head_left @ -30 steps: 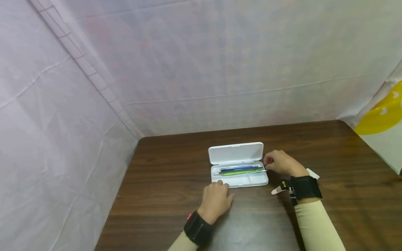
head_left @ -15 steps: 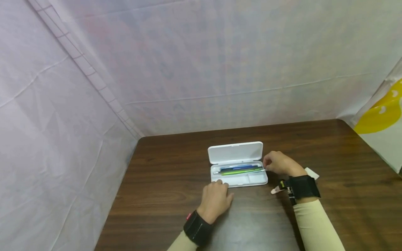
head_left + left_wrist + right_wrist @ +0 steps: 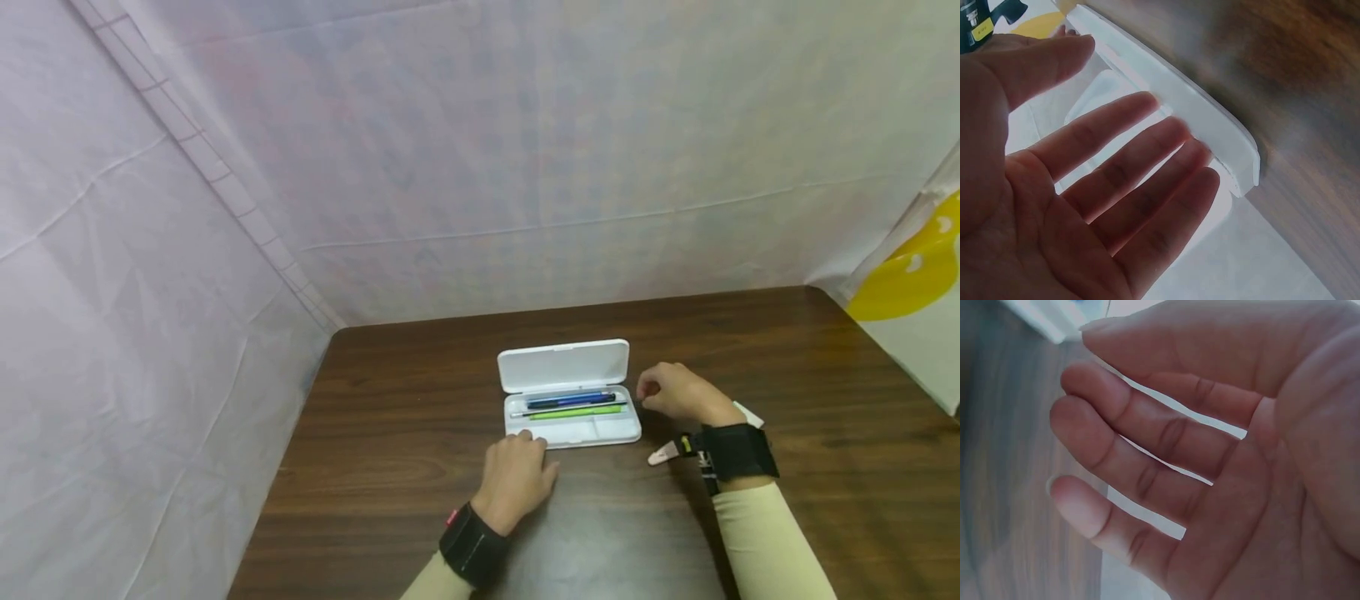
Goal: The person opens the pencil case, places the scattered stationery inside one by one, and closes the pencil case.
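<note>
A white pencil case [image 3: 618,427] lies on the table with its lid [image 3: 564,367] raised at the back. Inside it, a lime-green pen [image 3: 577,412] and darker blue pens [image 3: 573,400] lie side by side in the long compartment. My left hand [image 3: 513,479] rests at the case's front left edge; in the left wrist view its fingers [image 3: 1129,165] stretch out against the white wall. Just off the case's right end is my right hand [image 3: 678,392]. Its fingers [image 3: 1147,434] bend loosely in the right wrist view, with nothing visible between them.
The brown wooden table [image 3: 405,400] ends at a pale hanging sheet [image 3: 480,167] behind and to the left. A small white piece [image 3: 748,414] shows behind the right wrist. Yellow patterned material [image 3: 911,275] hangs past the right edge.
My right hand has let go of the end of a slim pen and drawn slightly right. That pen now lies within the case. My left hand has stayed in place.
</note>
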The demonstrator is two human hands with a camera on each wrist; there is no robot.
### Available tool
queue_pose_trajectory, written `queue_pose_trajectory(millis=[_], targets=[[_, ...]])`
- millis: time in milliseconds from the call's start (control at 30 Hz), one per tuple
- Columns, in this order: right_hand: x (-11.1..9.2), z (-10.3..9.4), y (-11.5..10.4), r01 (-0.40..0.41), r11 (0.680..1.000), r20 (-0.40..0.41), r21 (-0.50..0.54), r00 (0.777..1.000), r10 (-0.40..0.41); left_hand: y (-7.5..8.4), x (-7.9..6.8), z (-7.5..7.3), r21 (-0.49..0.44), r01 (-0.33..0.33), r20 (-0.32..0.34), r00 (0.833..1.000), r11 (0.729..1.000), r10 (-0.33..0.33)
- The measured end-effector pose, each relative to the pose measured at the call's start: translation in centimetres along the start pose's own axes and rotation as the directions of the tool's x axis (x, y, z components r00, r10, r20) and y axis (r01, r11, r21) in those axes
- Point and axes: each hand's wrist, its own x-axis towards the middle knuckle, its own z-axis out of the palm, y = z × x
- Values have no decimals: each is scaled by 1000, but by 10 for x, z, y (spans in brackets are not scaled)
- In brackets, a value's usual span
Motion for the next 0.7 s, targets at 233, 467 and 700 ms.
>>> queue_pose_trajectory(millis=[233,467,700], targets=[[-21,-9,20,10,1000,-63,-11,998,-11,1,0,0,8,3,5,1000,1000,-3],[-38,-18,39,-49,999,-70,-9,996,48,1,0,0,3,7,11,1000,1000,-7],[-53,-26,57,-83,996,-134,-22,988,79,2,0,0,-6,4,-2,1000,1000,-4]])
